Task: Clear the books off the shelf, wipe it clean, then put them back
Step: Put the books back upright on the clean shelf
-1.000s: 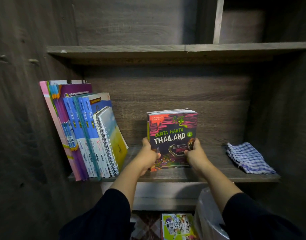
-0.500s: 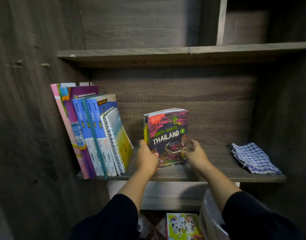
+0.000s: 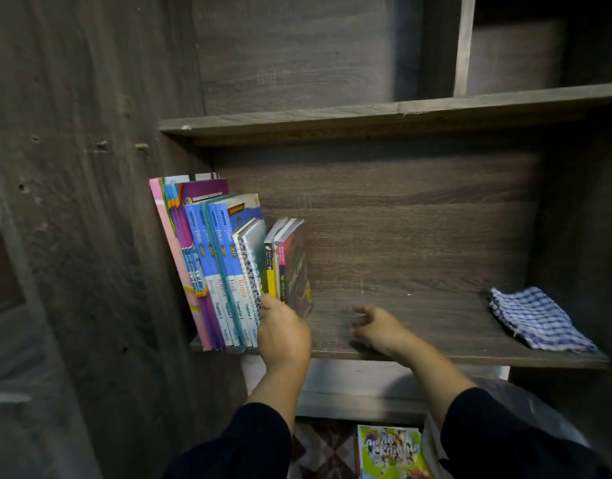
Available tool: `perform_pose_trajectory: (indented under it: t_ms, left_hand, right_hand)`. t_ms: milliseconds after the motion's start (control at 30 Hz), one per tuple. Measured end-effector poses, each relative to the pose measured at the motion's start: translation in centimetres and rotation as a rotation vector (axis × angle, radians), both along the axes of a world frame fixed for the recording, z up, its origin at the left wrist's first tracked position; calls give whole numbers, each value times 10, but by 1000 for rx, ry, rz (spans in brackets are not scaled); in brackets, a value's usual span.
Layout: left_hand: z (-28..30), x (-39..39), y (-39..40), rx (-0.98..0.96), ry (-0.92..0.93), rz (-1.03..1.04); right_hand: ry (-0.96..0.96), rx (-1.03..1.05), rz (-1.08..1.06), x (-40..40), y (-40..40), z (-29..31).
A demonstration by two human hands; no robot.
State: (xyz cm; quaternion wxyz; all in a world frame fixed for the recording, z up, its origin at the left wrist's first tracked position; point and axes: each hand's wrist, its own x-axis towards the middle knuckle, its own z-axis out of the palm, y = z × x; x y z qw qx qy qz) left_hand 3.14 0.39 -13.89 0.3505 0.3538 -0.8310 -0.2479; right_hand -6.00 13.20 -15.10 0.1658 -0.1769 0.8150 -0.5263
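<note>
The shelf (image 3: 418, 326) has a wide bare stretch in the middle, with lots of room for a hand to pass. On its left end a row of books (image 3: 221, 271) leans on the side wall and fills that part. A folded checked cloth (image 3: 536, 319) lies at the right end. The board above (image 3: 366, 119) closes the top.

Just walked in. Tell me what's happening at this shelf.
A person is putting books back on the shelf. Their left hand presses a few small paperbacks upright against the leaning row of books at the shelf's left end. Their right hand hovers open over the bare middle of the board, holding nothing. A folded checked cloth lies at the right end. One more book lies lower down, below the shelf.
</note>
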Motion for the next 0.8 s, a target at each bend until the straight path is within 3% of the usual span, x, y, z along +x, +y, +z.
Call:
perform_pose_trajectory:
  t_ms: [233,433,633,800]
  left_hand:
    - [2,1,-3,-175,-86,19]
    - [7,2,-4,-107,-51,-24]
    - [7,3,-16,-99,12,-14]
    - [-2,3,-18,-220,13,38]
  right_hand:
    - [2,-16,153,6,-18,-5]
    - [26,-110,216,4,-41,-5]
    - [2,-83,206,3,-45,-7]
    - [29,-5,141,-5,-24,-7]
